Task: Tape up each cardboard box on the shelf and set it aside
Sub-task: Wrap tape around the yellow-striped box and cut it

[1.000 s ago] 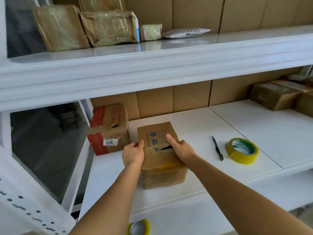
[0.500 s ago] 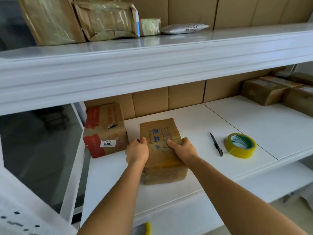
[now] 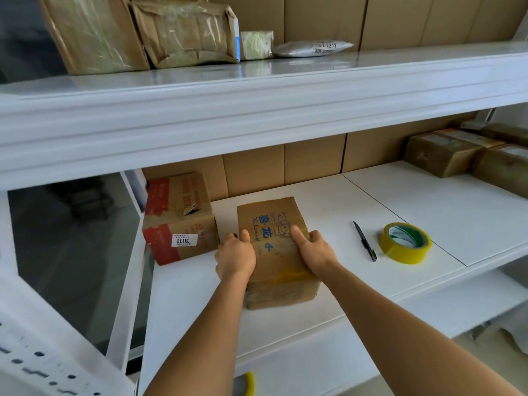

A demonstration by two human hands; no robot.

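Head view, nearest first: yellow-edged object (image 3: 249, 382) at bottom edge, mostly cut off. Left hand (image 3: 235, 257) grips left side of brown cardboard box (image 3: 274, 247), thumb on top, fingers hidden behind side. Right hand (image 3: 315, 251) clasps right top edge, thumb pressed on flaps. Box sits on white shelf (image 3: 328, 212), flaps down. Right: black pen (image 3: 365, 241), yellow tape roll (image 3: 405, 243). Left: red-printed box (image 3: 180, 217) just beside. Far right: taped boxes (image 3: 445, 154). Upper shelf: wrapped parcels (image 3: 183, 32).
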